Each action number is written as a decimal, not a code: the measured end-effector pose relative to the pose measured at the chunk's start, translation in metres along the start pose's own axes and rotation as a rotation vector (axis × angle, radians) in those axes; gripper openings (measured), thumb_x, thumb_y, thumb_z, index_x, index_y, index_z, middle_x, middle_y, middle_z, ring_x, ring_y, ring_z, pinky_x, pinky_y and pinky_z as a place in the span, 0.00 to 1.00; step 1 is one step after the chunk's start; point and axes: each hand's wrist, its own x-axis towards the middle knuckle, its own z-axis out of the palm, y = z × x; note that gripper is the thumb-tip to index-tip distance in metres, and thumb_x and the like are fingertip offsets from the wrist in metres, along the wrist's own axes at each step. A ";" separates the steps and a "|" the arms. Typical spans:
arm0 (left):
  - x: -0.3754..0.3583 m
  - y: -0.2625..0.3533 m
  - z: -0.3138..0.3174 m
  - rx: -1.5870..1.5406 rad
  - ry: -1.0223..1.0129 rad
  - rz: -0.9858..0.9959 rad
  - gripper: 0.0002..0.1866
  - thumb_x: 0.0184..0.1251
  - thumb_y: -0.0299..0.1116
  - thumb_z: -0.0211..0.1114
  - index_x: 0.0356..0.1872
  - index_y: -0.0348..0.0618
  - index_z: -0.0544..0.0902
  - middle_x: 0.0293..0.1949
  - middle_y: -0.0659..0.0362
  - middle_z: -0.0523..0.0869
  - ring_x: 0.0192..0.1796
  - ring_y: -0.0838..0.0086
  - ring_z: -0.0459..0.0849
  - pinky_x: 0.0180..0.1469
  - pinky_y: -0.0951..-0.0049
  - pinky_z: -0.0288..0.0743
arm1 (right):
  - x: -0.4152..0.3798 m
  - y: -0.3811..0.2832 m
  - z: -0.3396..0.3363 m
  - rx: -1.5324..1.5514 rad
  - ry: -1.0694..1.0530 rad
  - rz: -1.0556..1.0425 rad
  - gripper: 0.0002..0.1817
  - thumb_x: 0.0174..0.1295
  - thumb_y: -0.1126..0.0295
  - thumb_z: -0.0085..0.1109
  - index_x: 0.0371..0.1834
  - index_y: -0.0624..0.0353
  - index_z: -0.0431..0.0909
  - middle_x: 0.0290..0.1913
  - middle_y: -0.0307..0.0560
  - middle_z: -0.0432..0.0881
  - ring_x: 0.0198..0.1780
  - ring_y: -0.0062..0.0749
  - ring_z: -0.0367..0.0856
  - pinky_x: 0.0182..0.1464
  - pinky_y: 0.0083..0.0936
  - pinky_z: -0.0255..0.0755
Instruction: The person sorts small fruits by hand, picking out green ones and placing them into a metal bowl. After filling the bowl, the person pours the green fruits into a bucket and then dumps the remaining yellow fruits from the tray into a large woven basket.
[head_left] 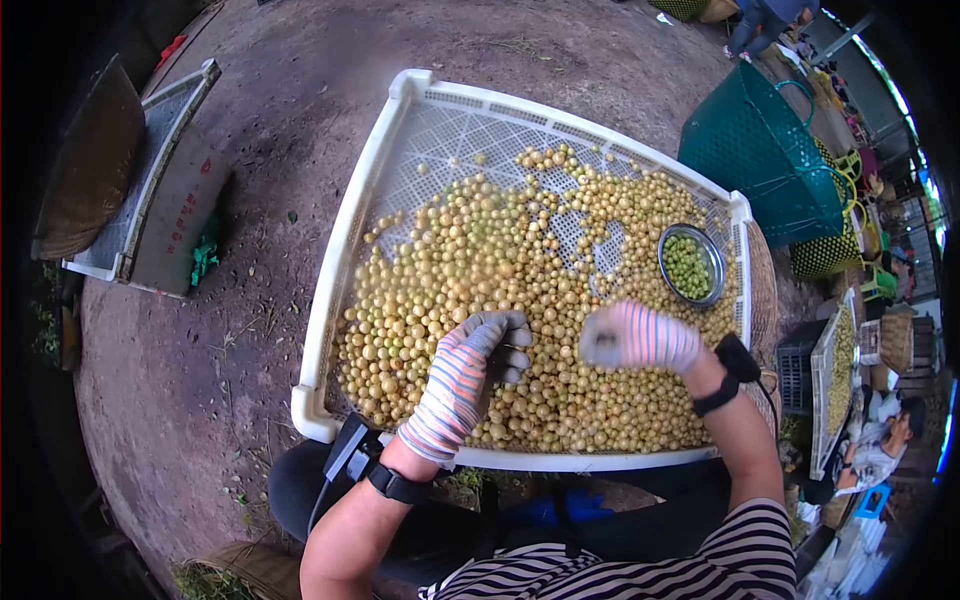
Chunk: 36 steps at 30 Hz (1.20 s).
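A white perforated plastic tray (345, 235) rests across my lap, covered with several small yellow-green round fruits (470, 260). My left hand (470, 370), in a striped glove with grey fingertips, lies on the fruits near the tray's front edge with fingers curled down among them. My right hand (635, 337), in the same kind of glove, hovers blurred just above the fruits with fingers closed; I cannot tell if it holds a fruit. A small metal bowl (691, 264) holding greener fruits sits in the tray's far right corner.
Bare dirt ground lies left of the tray. A flat framed screen and a woven tray (130, 170) lie at far left. A green basket (765, 150) stands at the back right. Another fruit tray (835, 375) and a seated person (885, 440) are at the right.
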 end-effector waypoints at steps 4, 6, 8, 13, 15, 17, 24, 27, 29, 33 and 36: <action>-0.003 0.002 0.000 0.015 0.005 -0.006 0.16 0.76 0.39 0.55 0.53 0.37 0.79 0.39 0.60 0.86 0.33 0.77 0.82 0.36 0.77 0.76 | -0.034 -0.044 0.111 0.079 -0.484 -0.235 0.18 0.52 0.71 0.59 0.48 0.54 0.84 0.39 0.48 0.85 0.44 0.45 0.83 0.48 0.34 0.77; -0.004 0.001 0.002 0.015 -0.010 -0.002 0.17 0.76 0.40 0.56 0.53 0.37 0.79 0.39 0.60 0.86 0.33 0.77 0.83 0.36 0.77 0.76 | -0.043 -0.057 0.121 -0.048 -0.611 -0.106 0.20 0.55 0.67 0.59 0.53 0.52 0.83 0.41 0.50 0.86 0.44 0.48 0.83 0.49 0.34 0.77; -0.007 0.002 0.006 0.010 -0.018 0.008 0.18 0.75 0.41 0.58 0.52 0.35 0.79 0.40 0.59 0.86 0.34 0.76 0.83 0.36 0.77 0.76 | -0.025 -0.065 0.082 -0.178 -0.558 0.120 0.18 0.57 0.67 0.61 0.52 0.52 0.84 0.42 0.51 0.86 0.43 0.48 0.84 0.49 0.33 0.78; -0.006 -0.004 0.004 0.027 -0.017 0.012 0.18 0.75 0.41 0.58 0.53 0.35 0.79 0.40 0.59 0.86 0.34 0.76 0.83 0.36 0.77 0.77 | 0.042 0.025 -0.003 -0.342 0.864 0.014 0.19 0.59 0.70 0.64 0.55 0.59 0.81 0.54 0.59 0.82 0.55 0.49 0.81 0.59 0.36 0.75; -0.008 -0.005 0.004 0.031 -0.007 0.011 0.19 0.75 0.42 0.58 0.53 0.35 0.79 0.40 0.59 0.86 0.35 0.76 0.84 0.36 0.77 0.77 | 0.075 0.066 -0.038 -0.480 0.988 0.208 0.21 0.59 0.70 0.61 0.58 0.55 0.79 0.58 0.58 0.78 0.61 0.50 0.76 0.63 0.41 0.71; -0.007 -0.004 0.006 0.025 -0.004 -0.002 0.19 0.75 0.42 0.58 0.53 0.35 0.79 0.40 0.59 0.86 0.35 0.76 0.84 0.36 0.77 0.77 | 0.102 0.080 -0.026 -0.643 0.906 0.282 0.22 0.60 0.68 0.59 0.59 0.54 0.78 0.61 0.55 0.77 0.65 0.53 0.71 0.65 0.46 0.69; -0.008 -0.004 0.010 0.044 0.012 -0.041 0.20 0.74 0.42 0.58 0.54 0.35 0.78 0.41 0.59 0.86 0.36 0.76 0.83 0.38 0.76 0.77 | 0.093 0.089 -0.077 -0.524 1.131 0.302 0.17 0.54 0.74 0.62 0.48 0.48 0.86 0.50 0.50 0.85 0.50 0.47 0.83 0.56 0.38 0.76; -0.004 -0.002 0.008 0.042 0.007 -0.049 0.20 0.75 0.42 0.58 0.55 0.34 0.78 0.41 0.58 0.86 0.36 0.76 0.83 0.38 0.75 0.76 | 0.086 0.104 -0.108 -0.726 0.843 0.344 0.21 0.50 0.75 0.63 0.50 0.48 0.86 0.51 0.52 0.84 0.51 0.48 0.83 0.57 0.38 0.76; -0.004 -0.002 0.008 0.038 0.009 -0.057 0.20 0.75 0.42 0.57 0.55 0.34 0.78 0.41 0.58 0.86 0.37 0.76 0.83 0.38 0.75 0.76 | 0.087 0.100 -0.108 -0.742 0.670 0.342 0.19 0.50 0.75 0.64 0.47 0.51 0.87 0.50 0.54 0.84 0.51 0.48 0.83 0.56 0.39 0.77; -0.004 -0.002 0.012 0.047 0.019 -0.060 0.19 0.75 0.41 0.57 0.54 0.35 0.78 0.41 0.58 0.86 0.37 0.76 0.83 0.39 0.75 0.76 | 0.098 0.091 -0.092 -0.934 0.560 0.533 0.13 0.48 0.77 0.63 0.40 0.57 0.87 0.46 0.58 0.84 0.48 0.49 0.84 0.51 0.41 0.79; -0.003 -0.005 0.010 0.032 0.010 -0.059 0.19 0.75 0.41 0.57 0.54 0.35 0.78 0.41 0.59 0.86 0.37 0.76 0.83 0.39 0.76 0.76 | 0.092 0.100 -0.092 -0.844 0.588 0.547 0.09 0.51 0.76 0.60 0.35 0.59 0.86 0.41 0.59 0.84 0.42 0.51 0.84 0.48 0.42 0.79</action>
